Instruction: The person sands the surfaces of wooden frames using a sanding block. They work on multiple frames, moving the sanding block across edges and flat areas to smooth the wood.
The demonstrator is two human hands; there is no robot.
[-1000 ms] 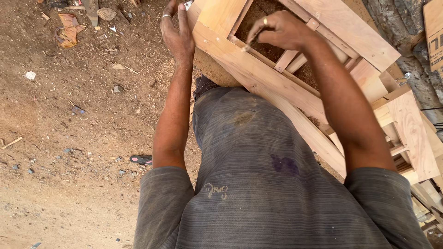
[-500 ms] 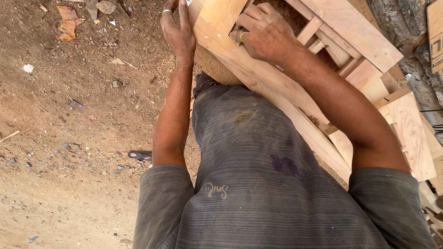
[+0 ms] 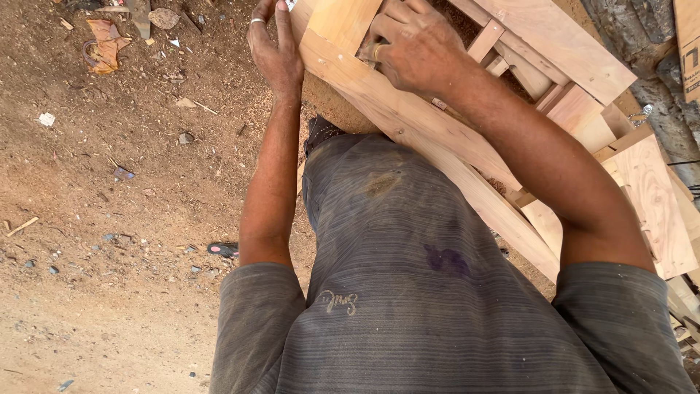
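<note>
Wooden frame [image 3: 408, 117] lies across the lap, right hand [image 3: 415, 47] fingers curled gripping its rail, left hand [image 3: 277, 51] flat, open against its far-left edge.

we see the frame [image 3: 437, 138] slanting from top centre down to the right, across our lap. our left hand [image 3: 275, 51] lies at its left edge, at the top; our right hand [image 3: 412, 47] rests on its top rail, just right of the left one, fingers [image 3: 379, 51] curled over it. more boards [image 3: 656, 204] lie right of the frame. the dirt floor [image 3: 109, 219] spreads to the left, with scraps [image 3: 106, 44] at its top left and a sandal [image 3: 222, 249] beside our left arm.
</note>
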